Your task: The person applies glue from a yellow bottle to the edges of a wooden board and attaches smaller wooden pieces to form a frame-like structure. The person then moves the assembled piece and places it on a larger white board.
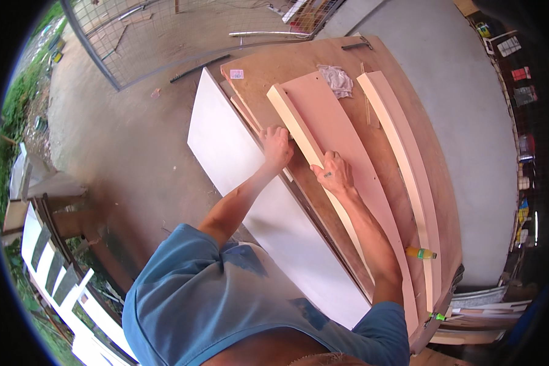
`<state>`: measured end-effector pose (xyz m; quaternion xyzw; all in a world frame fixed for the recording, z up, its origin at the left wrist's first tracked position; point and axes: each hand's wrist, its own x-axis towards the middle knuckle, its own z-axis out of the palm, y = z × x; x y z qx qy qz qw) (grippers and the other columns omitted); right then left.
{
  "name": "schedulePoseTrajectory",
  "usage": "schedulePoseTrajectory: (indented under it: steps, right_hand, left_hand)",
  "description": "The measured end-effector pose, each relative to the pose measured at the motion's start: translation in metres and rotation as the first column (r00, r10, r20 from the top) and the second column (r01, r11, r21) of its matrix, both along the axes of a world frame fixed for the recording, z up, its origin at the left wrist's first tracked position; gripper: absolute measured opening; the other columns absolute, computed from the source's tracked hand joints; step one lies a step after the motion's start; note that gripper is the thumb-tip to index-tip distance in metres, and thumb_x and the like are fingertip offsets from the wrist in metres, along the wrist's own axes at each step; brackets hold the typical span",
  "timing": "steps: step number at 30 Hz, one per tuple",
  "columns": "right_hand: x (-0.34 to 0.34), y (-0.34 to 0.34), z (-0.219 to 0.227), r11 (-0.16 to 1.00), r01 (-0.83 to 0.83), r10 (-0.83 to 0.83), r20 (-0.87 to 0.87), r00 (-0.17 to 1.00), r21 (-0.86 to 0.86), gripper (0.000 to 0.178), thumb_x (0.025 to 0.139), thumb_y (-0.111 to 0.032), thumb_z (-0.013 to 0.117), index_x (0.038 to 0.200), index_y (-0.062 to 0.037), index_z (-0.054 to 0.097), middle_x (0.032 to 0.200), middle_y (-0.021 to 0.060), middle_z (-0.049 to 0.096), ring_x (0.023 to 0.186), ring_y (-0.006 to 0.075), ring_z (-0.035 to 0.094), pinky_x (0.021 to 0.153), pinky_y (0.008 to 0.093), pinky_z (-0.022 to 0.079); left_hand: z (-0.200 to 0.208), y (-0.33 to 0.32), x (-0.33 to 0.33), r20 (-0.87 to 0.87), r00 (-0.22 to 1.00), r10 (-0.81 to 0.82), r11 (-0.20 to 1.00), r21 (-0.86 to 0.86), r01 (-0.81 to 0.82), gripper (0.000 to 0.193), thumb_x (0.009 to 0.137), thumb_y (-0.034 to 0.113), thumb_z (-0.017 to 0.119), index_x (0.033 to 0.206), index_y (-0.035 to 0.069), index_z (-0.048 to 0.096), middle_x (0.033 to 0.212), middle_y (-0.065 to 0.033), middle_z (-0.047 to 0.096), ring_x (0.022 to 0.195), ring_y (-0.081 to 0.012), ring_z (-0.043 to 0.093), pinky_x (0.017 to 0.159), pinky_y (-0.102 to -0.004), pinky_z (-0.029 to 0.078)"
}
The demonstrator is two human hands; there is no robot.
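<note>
A long wooden board (338, 122) with a broad pinkish face and a pale strip along its near edge lies on a brown worktable (250, 64). My right hand (335, 172), with a ring on one finger, grips the pale strip around its middle, thumb on the near side. Farther left, my left hand (276, 146) is closed beside the same strip. A small dark bit shows at its fingertips, too small to name. A second pinkish board with a pale edge (402, 158) lies beyond, parallel to the first.
A white panel (238, 158) stands along the table's near side. On the table lie a crumpled cloth (337, 80), a dark-headed tool (357, 45) at the far end, and a yellow bottle (421, 252) by the second board. A wire-mesh frame (140, 49) is behind, left.
</note>
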<state>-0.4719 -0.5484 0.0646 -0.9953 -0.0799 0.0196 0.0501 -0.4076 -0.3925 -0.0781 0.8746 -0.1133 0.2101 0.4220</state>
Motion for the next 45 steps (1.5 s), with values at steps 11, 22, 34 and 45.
schedulePoseTrajectory:
  steps: [11, 22, 34, 45]
  right_hand:
    - [0.012, -0.005, 0.028, 0.999, 0.001, -0.004, -0.073, 0.997, -0.047, 0.044, 0.079, -0.03, 0.08, 0.09, 0.0054, 0.057, 0.088, 0.0281, 0.065, 0.081, 0.0446, 0.067, 0.07, 0.0508, 0.053]
    - [0.014, -0.009, -0.044, 0.995, 0.102, -0.102, -0.138, 0.985, -0.008, 0.039, 0.081, -0.028, 0.077, 0.097, 0.0032, 0.058, 0.095, 0.0225, 0.065, 0.089, 0.0405, 0.067, 0.074, 0.0479, 0.054]
    - [-0.203, 0.006, 0.001, 0.822, 0.218, -0.215, -0.069, 0.974, 0.527, 0.032, 0.09, -0.024, 0.069, 0.111, -0.0019, 0.059, 0.096, 0.0222, 0.064, 0.091, 0.0412, 0.065, 0.078, 0.0486, 0.052]
    - [-0.601, 0.082, 0.261, 0.887, 0.383, -0.42, 0.798, 0.432, 0.259, 0.04, 0.081, 0.002, 0.063, 0.122, 0.0016, 0.058, 0.095, 0.0173, 0.062, 0.083, 0.0322, 0.065, 0.068, 0.039, 0.056]
  left_hand:
    - [0.029, 0.142, -0.077, -0.128, 0.99, -0.063, 0.937, -0.35, 0.014, 0.031, 0.081, 0.012, 0.078, 0.099, -0.001, 0.056, 0.089, -0.0178, 0.058, 0.083, -0.0342, 0.057, 0.075, -0.0415, 0.047]
    - [0.027, 0.266, -0.199, -0.664, 0.714, -0.222, 0.918, -0.389, -0.075, 0.019, 0.085, 0.011, 0.073, 0.097, 0.0, 0.063, 0.088, -0.0082, 0.068, 0.083, -0.0144, 0.057, 0.077, -0.0308, 0.047]
    - [0.031, 0.109, -0.167, -0.523, 0.238, -0.819, 0.43, -0.283, 0.857, 0.02, 0.084, 0.008, 0.076, 0.094, 0.003, 0.059, 0.074, -0.003, 0.054, 0.069, -0.012, 0.052, 0.055, -0.0288, 0.043]
    - [0.056, -0.024, -0.413, -0.48, -0.206, -0.853, -0.129, -0.189, 0.974, 0.024, 0.086, 0.016, 0.074, 0.095, 0.001, 0.057, 0.078, -0.01, 0.056, 0.069, -0.0214, 0.054, 0.065, -0.034, 0.046]
